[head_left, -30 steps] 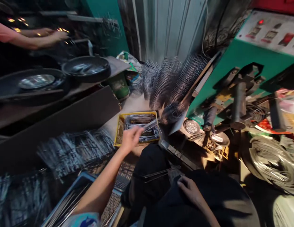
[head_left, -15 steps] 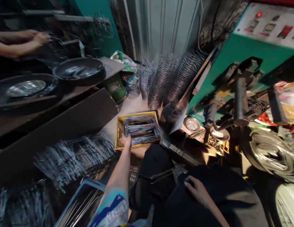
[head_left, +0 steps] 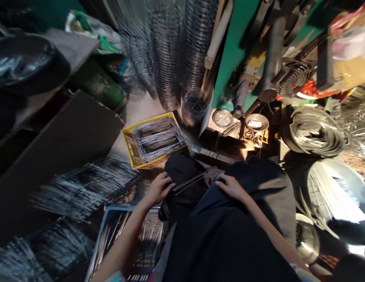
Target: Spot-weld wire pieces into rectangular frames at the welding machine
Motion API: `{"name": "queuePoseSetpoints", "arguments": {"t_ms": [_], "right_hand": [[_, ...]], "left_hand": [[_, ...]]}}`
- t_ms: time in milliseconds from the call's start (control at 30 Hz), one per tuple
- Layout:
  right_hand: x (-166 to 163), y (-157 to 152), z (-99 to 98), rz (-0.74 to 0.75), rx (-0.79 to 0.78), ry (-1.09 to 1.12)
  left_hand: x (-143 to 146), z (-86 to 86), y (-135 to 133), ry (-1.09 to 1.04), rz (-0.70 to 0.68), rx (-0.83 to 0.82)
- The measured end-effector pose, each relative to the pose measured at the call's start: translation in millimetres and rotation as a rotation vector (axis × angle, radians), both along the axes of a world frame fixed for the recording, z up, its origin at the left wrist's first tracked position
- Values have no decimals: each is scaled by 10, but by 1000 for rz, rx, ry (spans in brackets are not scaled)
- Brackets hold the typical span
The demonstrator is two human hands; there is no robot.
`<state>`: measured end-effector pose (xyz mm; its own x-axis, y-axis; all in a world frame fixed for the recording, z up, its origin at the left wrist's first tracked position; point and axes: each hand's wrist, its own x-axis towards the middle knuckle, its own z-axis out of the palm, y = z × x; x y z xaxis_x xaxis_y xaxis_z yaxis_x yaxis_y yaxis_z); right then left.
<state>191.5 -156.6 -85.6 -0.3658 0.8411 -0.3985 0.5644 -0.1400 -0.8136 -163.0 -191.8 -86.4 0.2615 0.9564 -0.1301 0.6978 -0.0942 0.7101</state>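
Note:
Several thin bent wire rods, forming long narrow loops, lie across my dark-clothed lap. Beside their left end is my left hand, thumb and fingers apart and slightly curled; whether the fingertips touch the wire is unclear. My right hand rests on the right thigh, fingers loosely extended near the rods' other end. In front of my knees a yellow plastic crate holds stacked rectangular wire frames. Under my left forearm stands a blue crate with long thin rods inside.
Piles of wire pieces lie left, beside a dark board. Tall stacks of wire rings stand beyond the yellow crate. A green machine rises at right, near a dish of small metal parts and coiled strip.
My left hand has left the yellow crate and come back to the left end of the wire rods on my lap. My right hand stays on the thigh. The view has tilted down and turned right.

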Motion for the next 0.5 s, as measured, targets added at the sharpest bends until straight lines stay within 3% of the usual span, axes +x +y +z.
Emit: {"name": "queuePoseSetpoints", "arguments": {"t_ms": [133,267,367,500], "right_hand": [[445,14,199,-107,129,-65],[1083,-58,467,-367,242,-175],[1601,-160,582,-546,301,-281],[2292,-322,515,-746,325,-441]], "left_hand": [[99,104,8,15,-125,-33],[216,201,-3,11,-165,-53],[273,247,81,24,-120,-73],[225,206,369,99,34,-170]]}}
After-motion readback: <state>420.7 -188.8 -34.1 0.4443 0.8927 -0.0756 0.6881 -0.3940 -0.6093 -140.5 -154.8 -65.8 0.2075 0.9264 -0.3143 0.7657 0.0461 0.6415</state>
